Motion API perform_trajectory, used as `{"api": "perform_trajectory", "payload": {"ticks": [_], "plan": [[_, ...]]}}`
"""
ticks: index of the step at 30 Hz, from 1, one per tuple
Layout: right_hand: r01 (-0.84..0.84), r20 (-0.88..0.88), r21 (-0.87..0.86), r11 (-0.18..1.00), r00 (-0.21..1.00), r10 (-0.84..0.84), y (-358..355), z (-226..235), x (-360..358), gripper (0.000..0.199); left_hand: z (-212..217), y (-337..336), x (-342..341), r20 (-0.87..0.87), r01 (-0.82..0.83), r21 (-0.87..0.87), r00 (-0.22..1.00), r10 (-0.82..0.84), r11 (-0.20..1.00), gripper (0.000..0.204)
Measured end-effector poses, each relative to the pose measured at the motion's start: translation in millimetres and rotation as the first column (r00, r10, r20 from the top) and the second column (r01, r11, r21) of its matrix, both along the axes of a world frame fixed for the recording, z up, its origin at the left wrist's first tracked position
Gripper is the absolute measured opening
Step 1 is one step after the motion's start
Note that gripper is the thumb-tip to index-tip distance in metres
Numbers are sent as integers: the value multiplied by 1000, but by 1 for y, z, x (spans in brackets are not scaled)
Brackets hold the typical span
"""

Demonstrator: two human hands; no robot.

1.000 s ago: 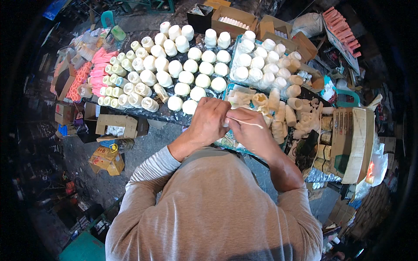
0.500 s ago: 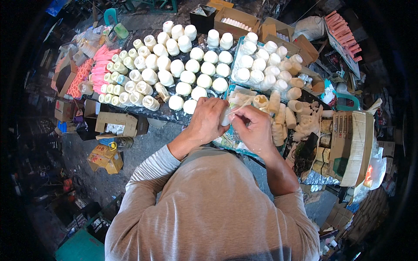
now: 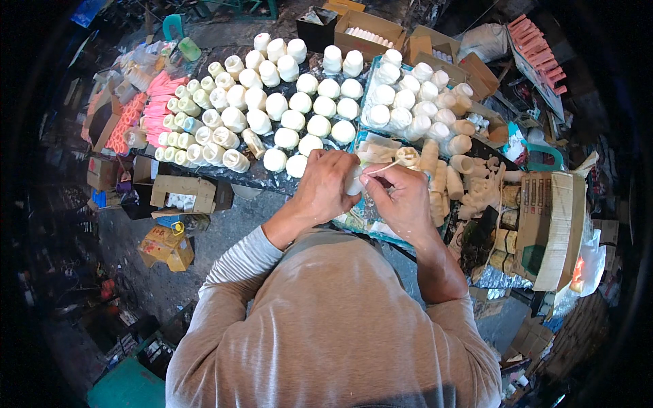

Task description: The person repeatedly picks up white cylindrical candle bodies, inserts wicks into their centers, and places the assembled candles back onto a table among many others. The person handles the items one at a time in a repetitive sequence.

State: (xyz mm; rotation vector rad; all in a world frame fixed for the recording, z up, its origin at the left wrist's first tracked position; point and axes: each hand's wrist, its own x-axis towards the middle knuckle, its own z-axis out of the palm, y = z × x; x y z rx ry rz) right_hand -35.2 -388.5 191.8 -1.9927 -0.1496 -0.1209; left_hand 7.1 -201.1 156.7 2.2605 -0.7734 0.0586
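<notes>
My left hand (image 3: 322,185) is closed around a small whitish, smooth piece (image 3: 354,182), mostly hidden by the fingers. Close against it, my right hand (image 3: 404,202) pinches a thin cream strip (image 3: 383,168), whose far end sticks up past the fingers. Whether the strip is joined to the piece, I cannot tell. Both hands are over the near edge of the worktable, in front of rows of rounded white forms (image 3: 319,126). Just right of them lie pale hollow sleeves (image 3: 429,158) with open ends.
A teal-edged tray (image 3: 367,121) of wrapped white forms stands at the back right. Pink sticks (image 3: 162,92) lie at the table's left end. An open cardboard box (image 3: 544,228) stands on the right. Below the table's left side is another carton (image 3: 182,194) with white pieces.
My right hand has shifted slightly to the right, its pinch still near the piece. The cream strip now shows more clearly, slanting up to the right. My left hand has barely moved.
</notes>
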Motion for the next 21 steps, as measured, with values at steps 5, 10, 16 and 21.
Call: {"api": "perform_trajectory", "payload": {"ticks": [5, 10, 16, 21], "plan": [[-14, 0, 11, 1000, 1000, 14, 13, -14, 5, 12, -2, -1, 2, -54, 21, 9, 998, -20, 1000, 63], [-42, -167, 101, 994, 984, 59, 3, -6, 7, 10, -4, -1, 1, -51, 25, -38, 998, -27, 999, 60], [-57, -45, 60, 997, 997, 60, 1, -7, 7, 11, -5, -2, 1, -24, 16, 3, 1000, -16, 1000, 63], [-89, -160, 53, 995, 982, 97, 2, -7, 9, 9, -4, -2, 3, -127, 17, 2, 992, -16, 1000, 63]]}}
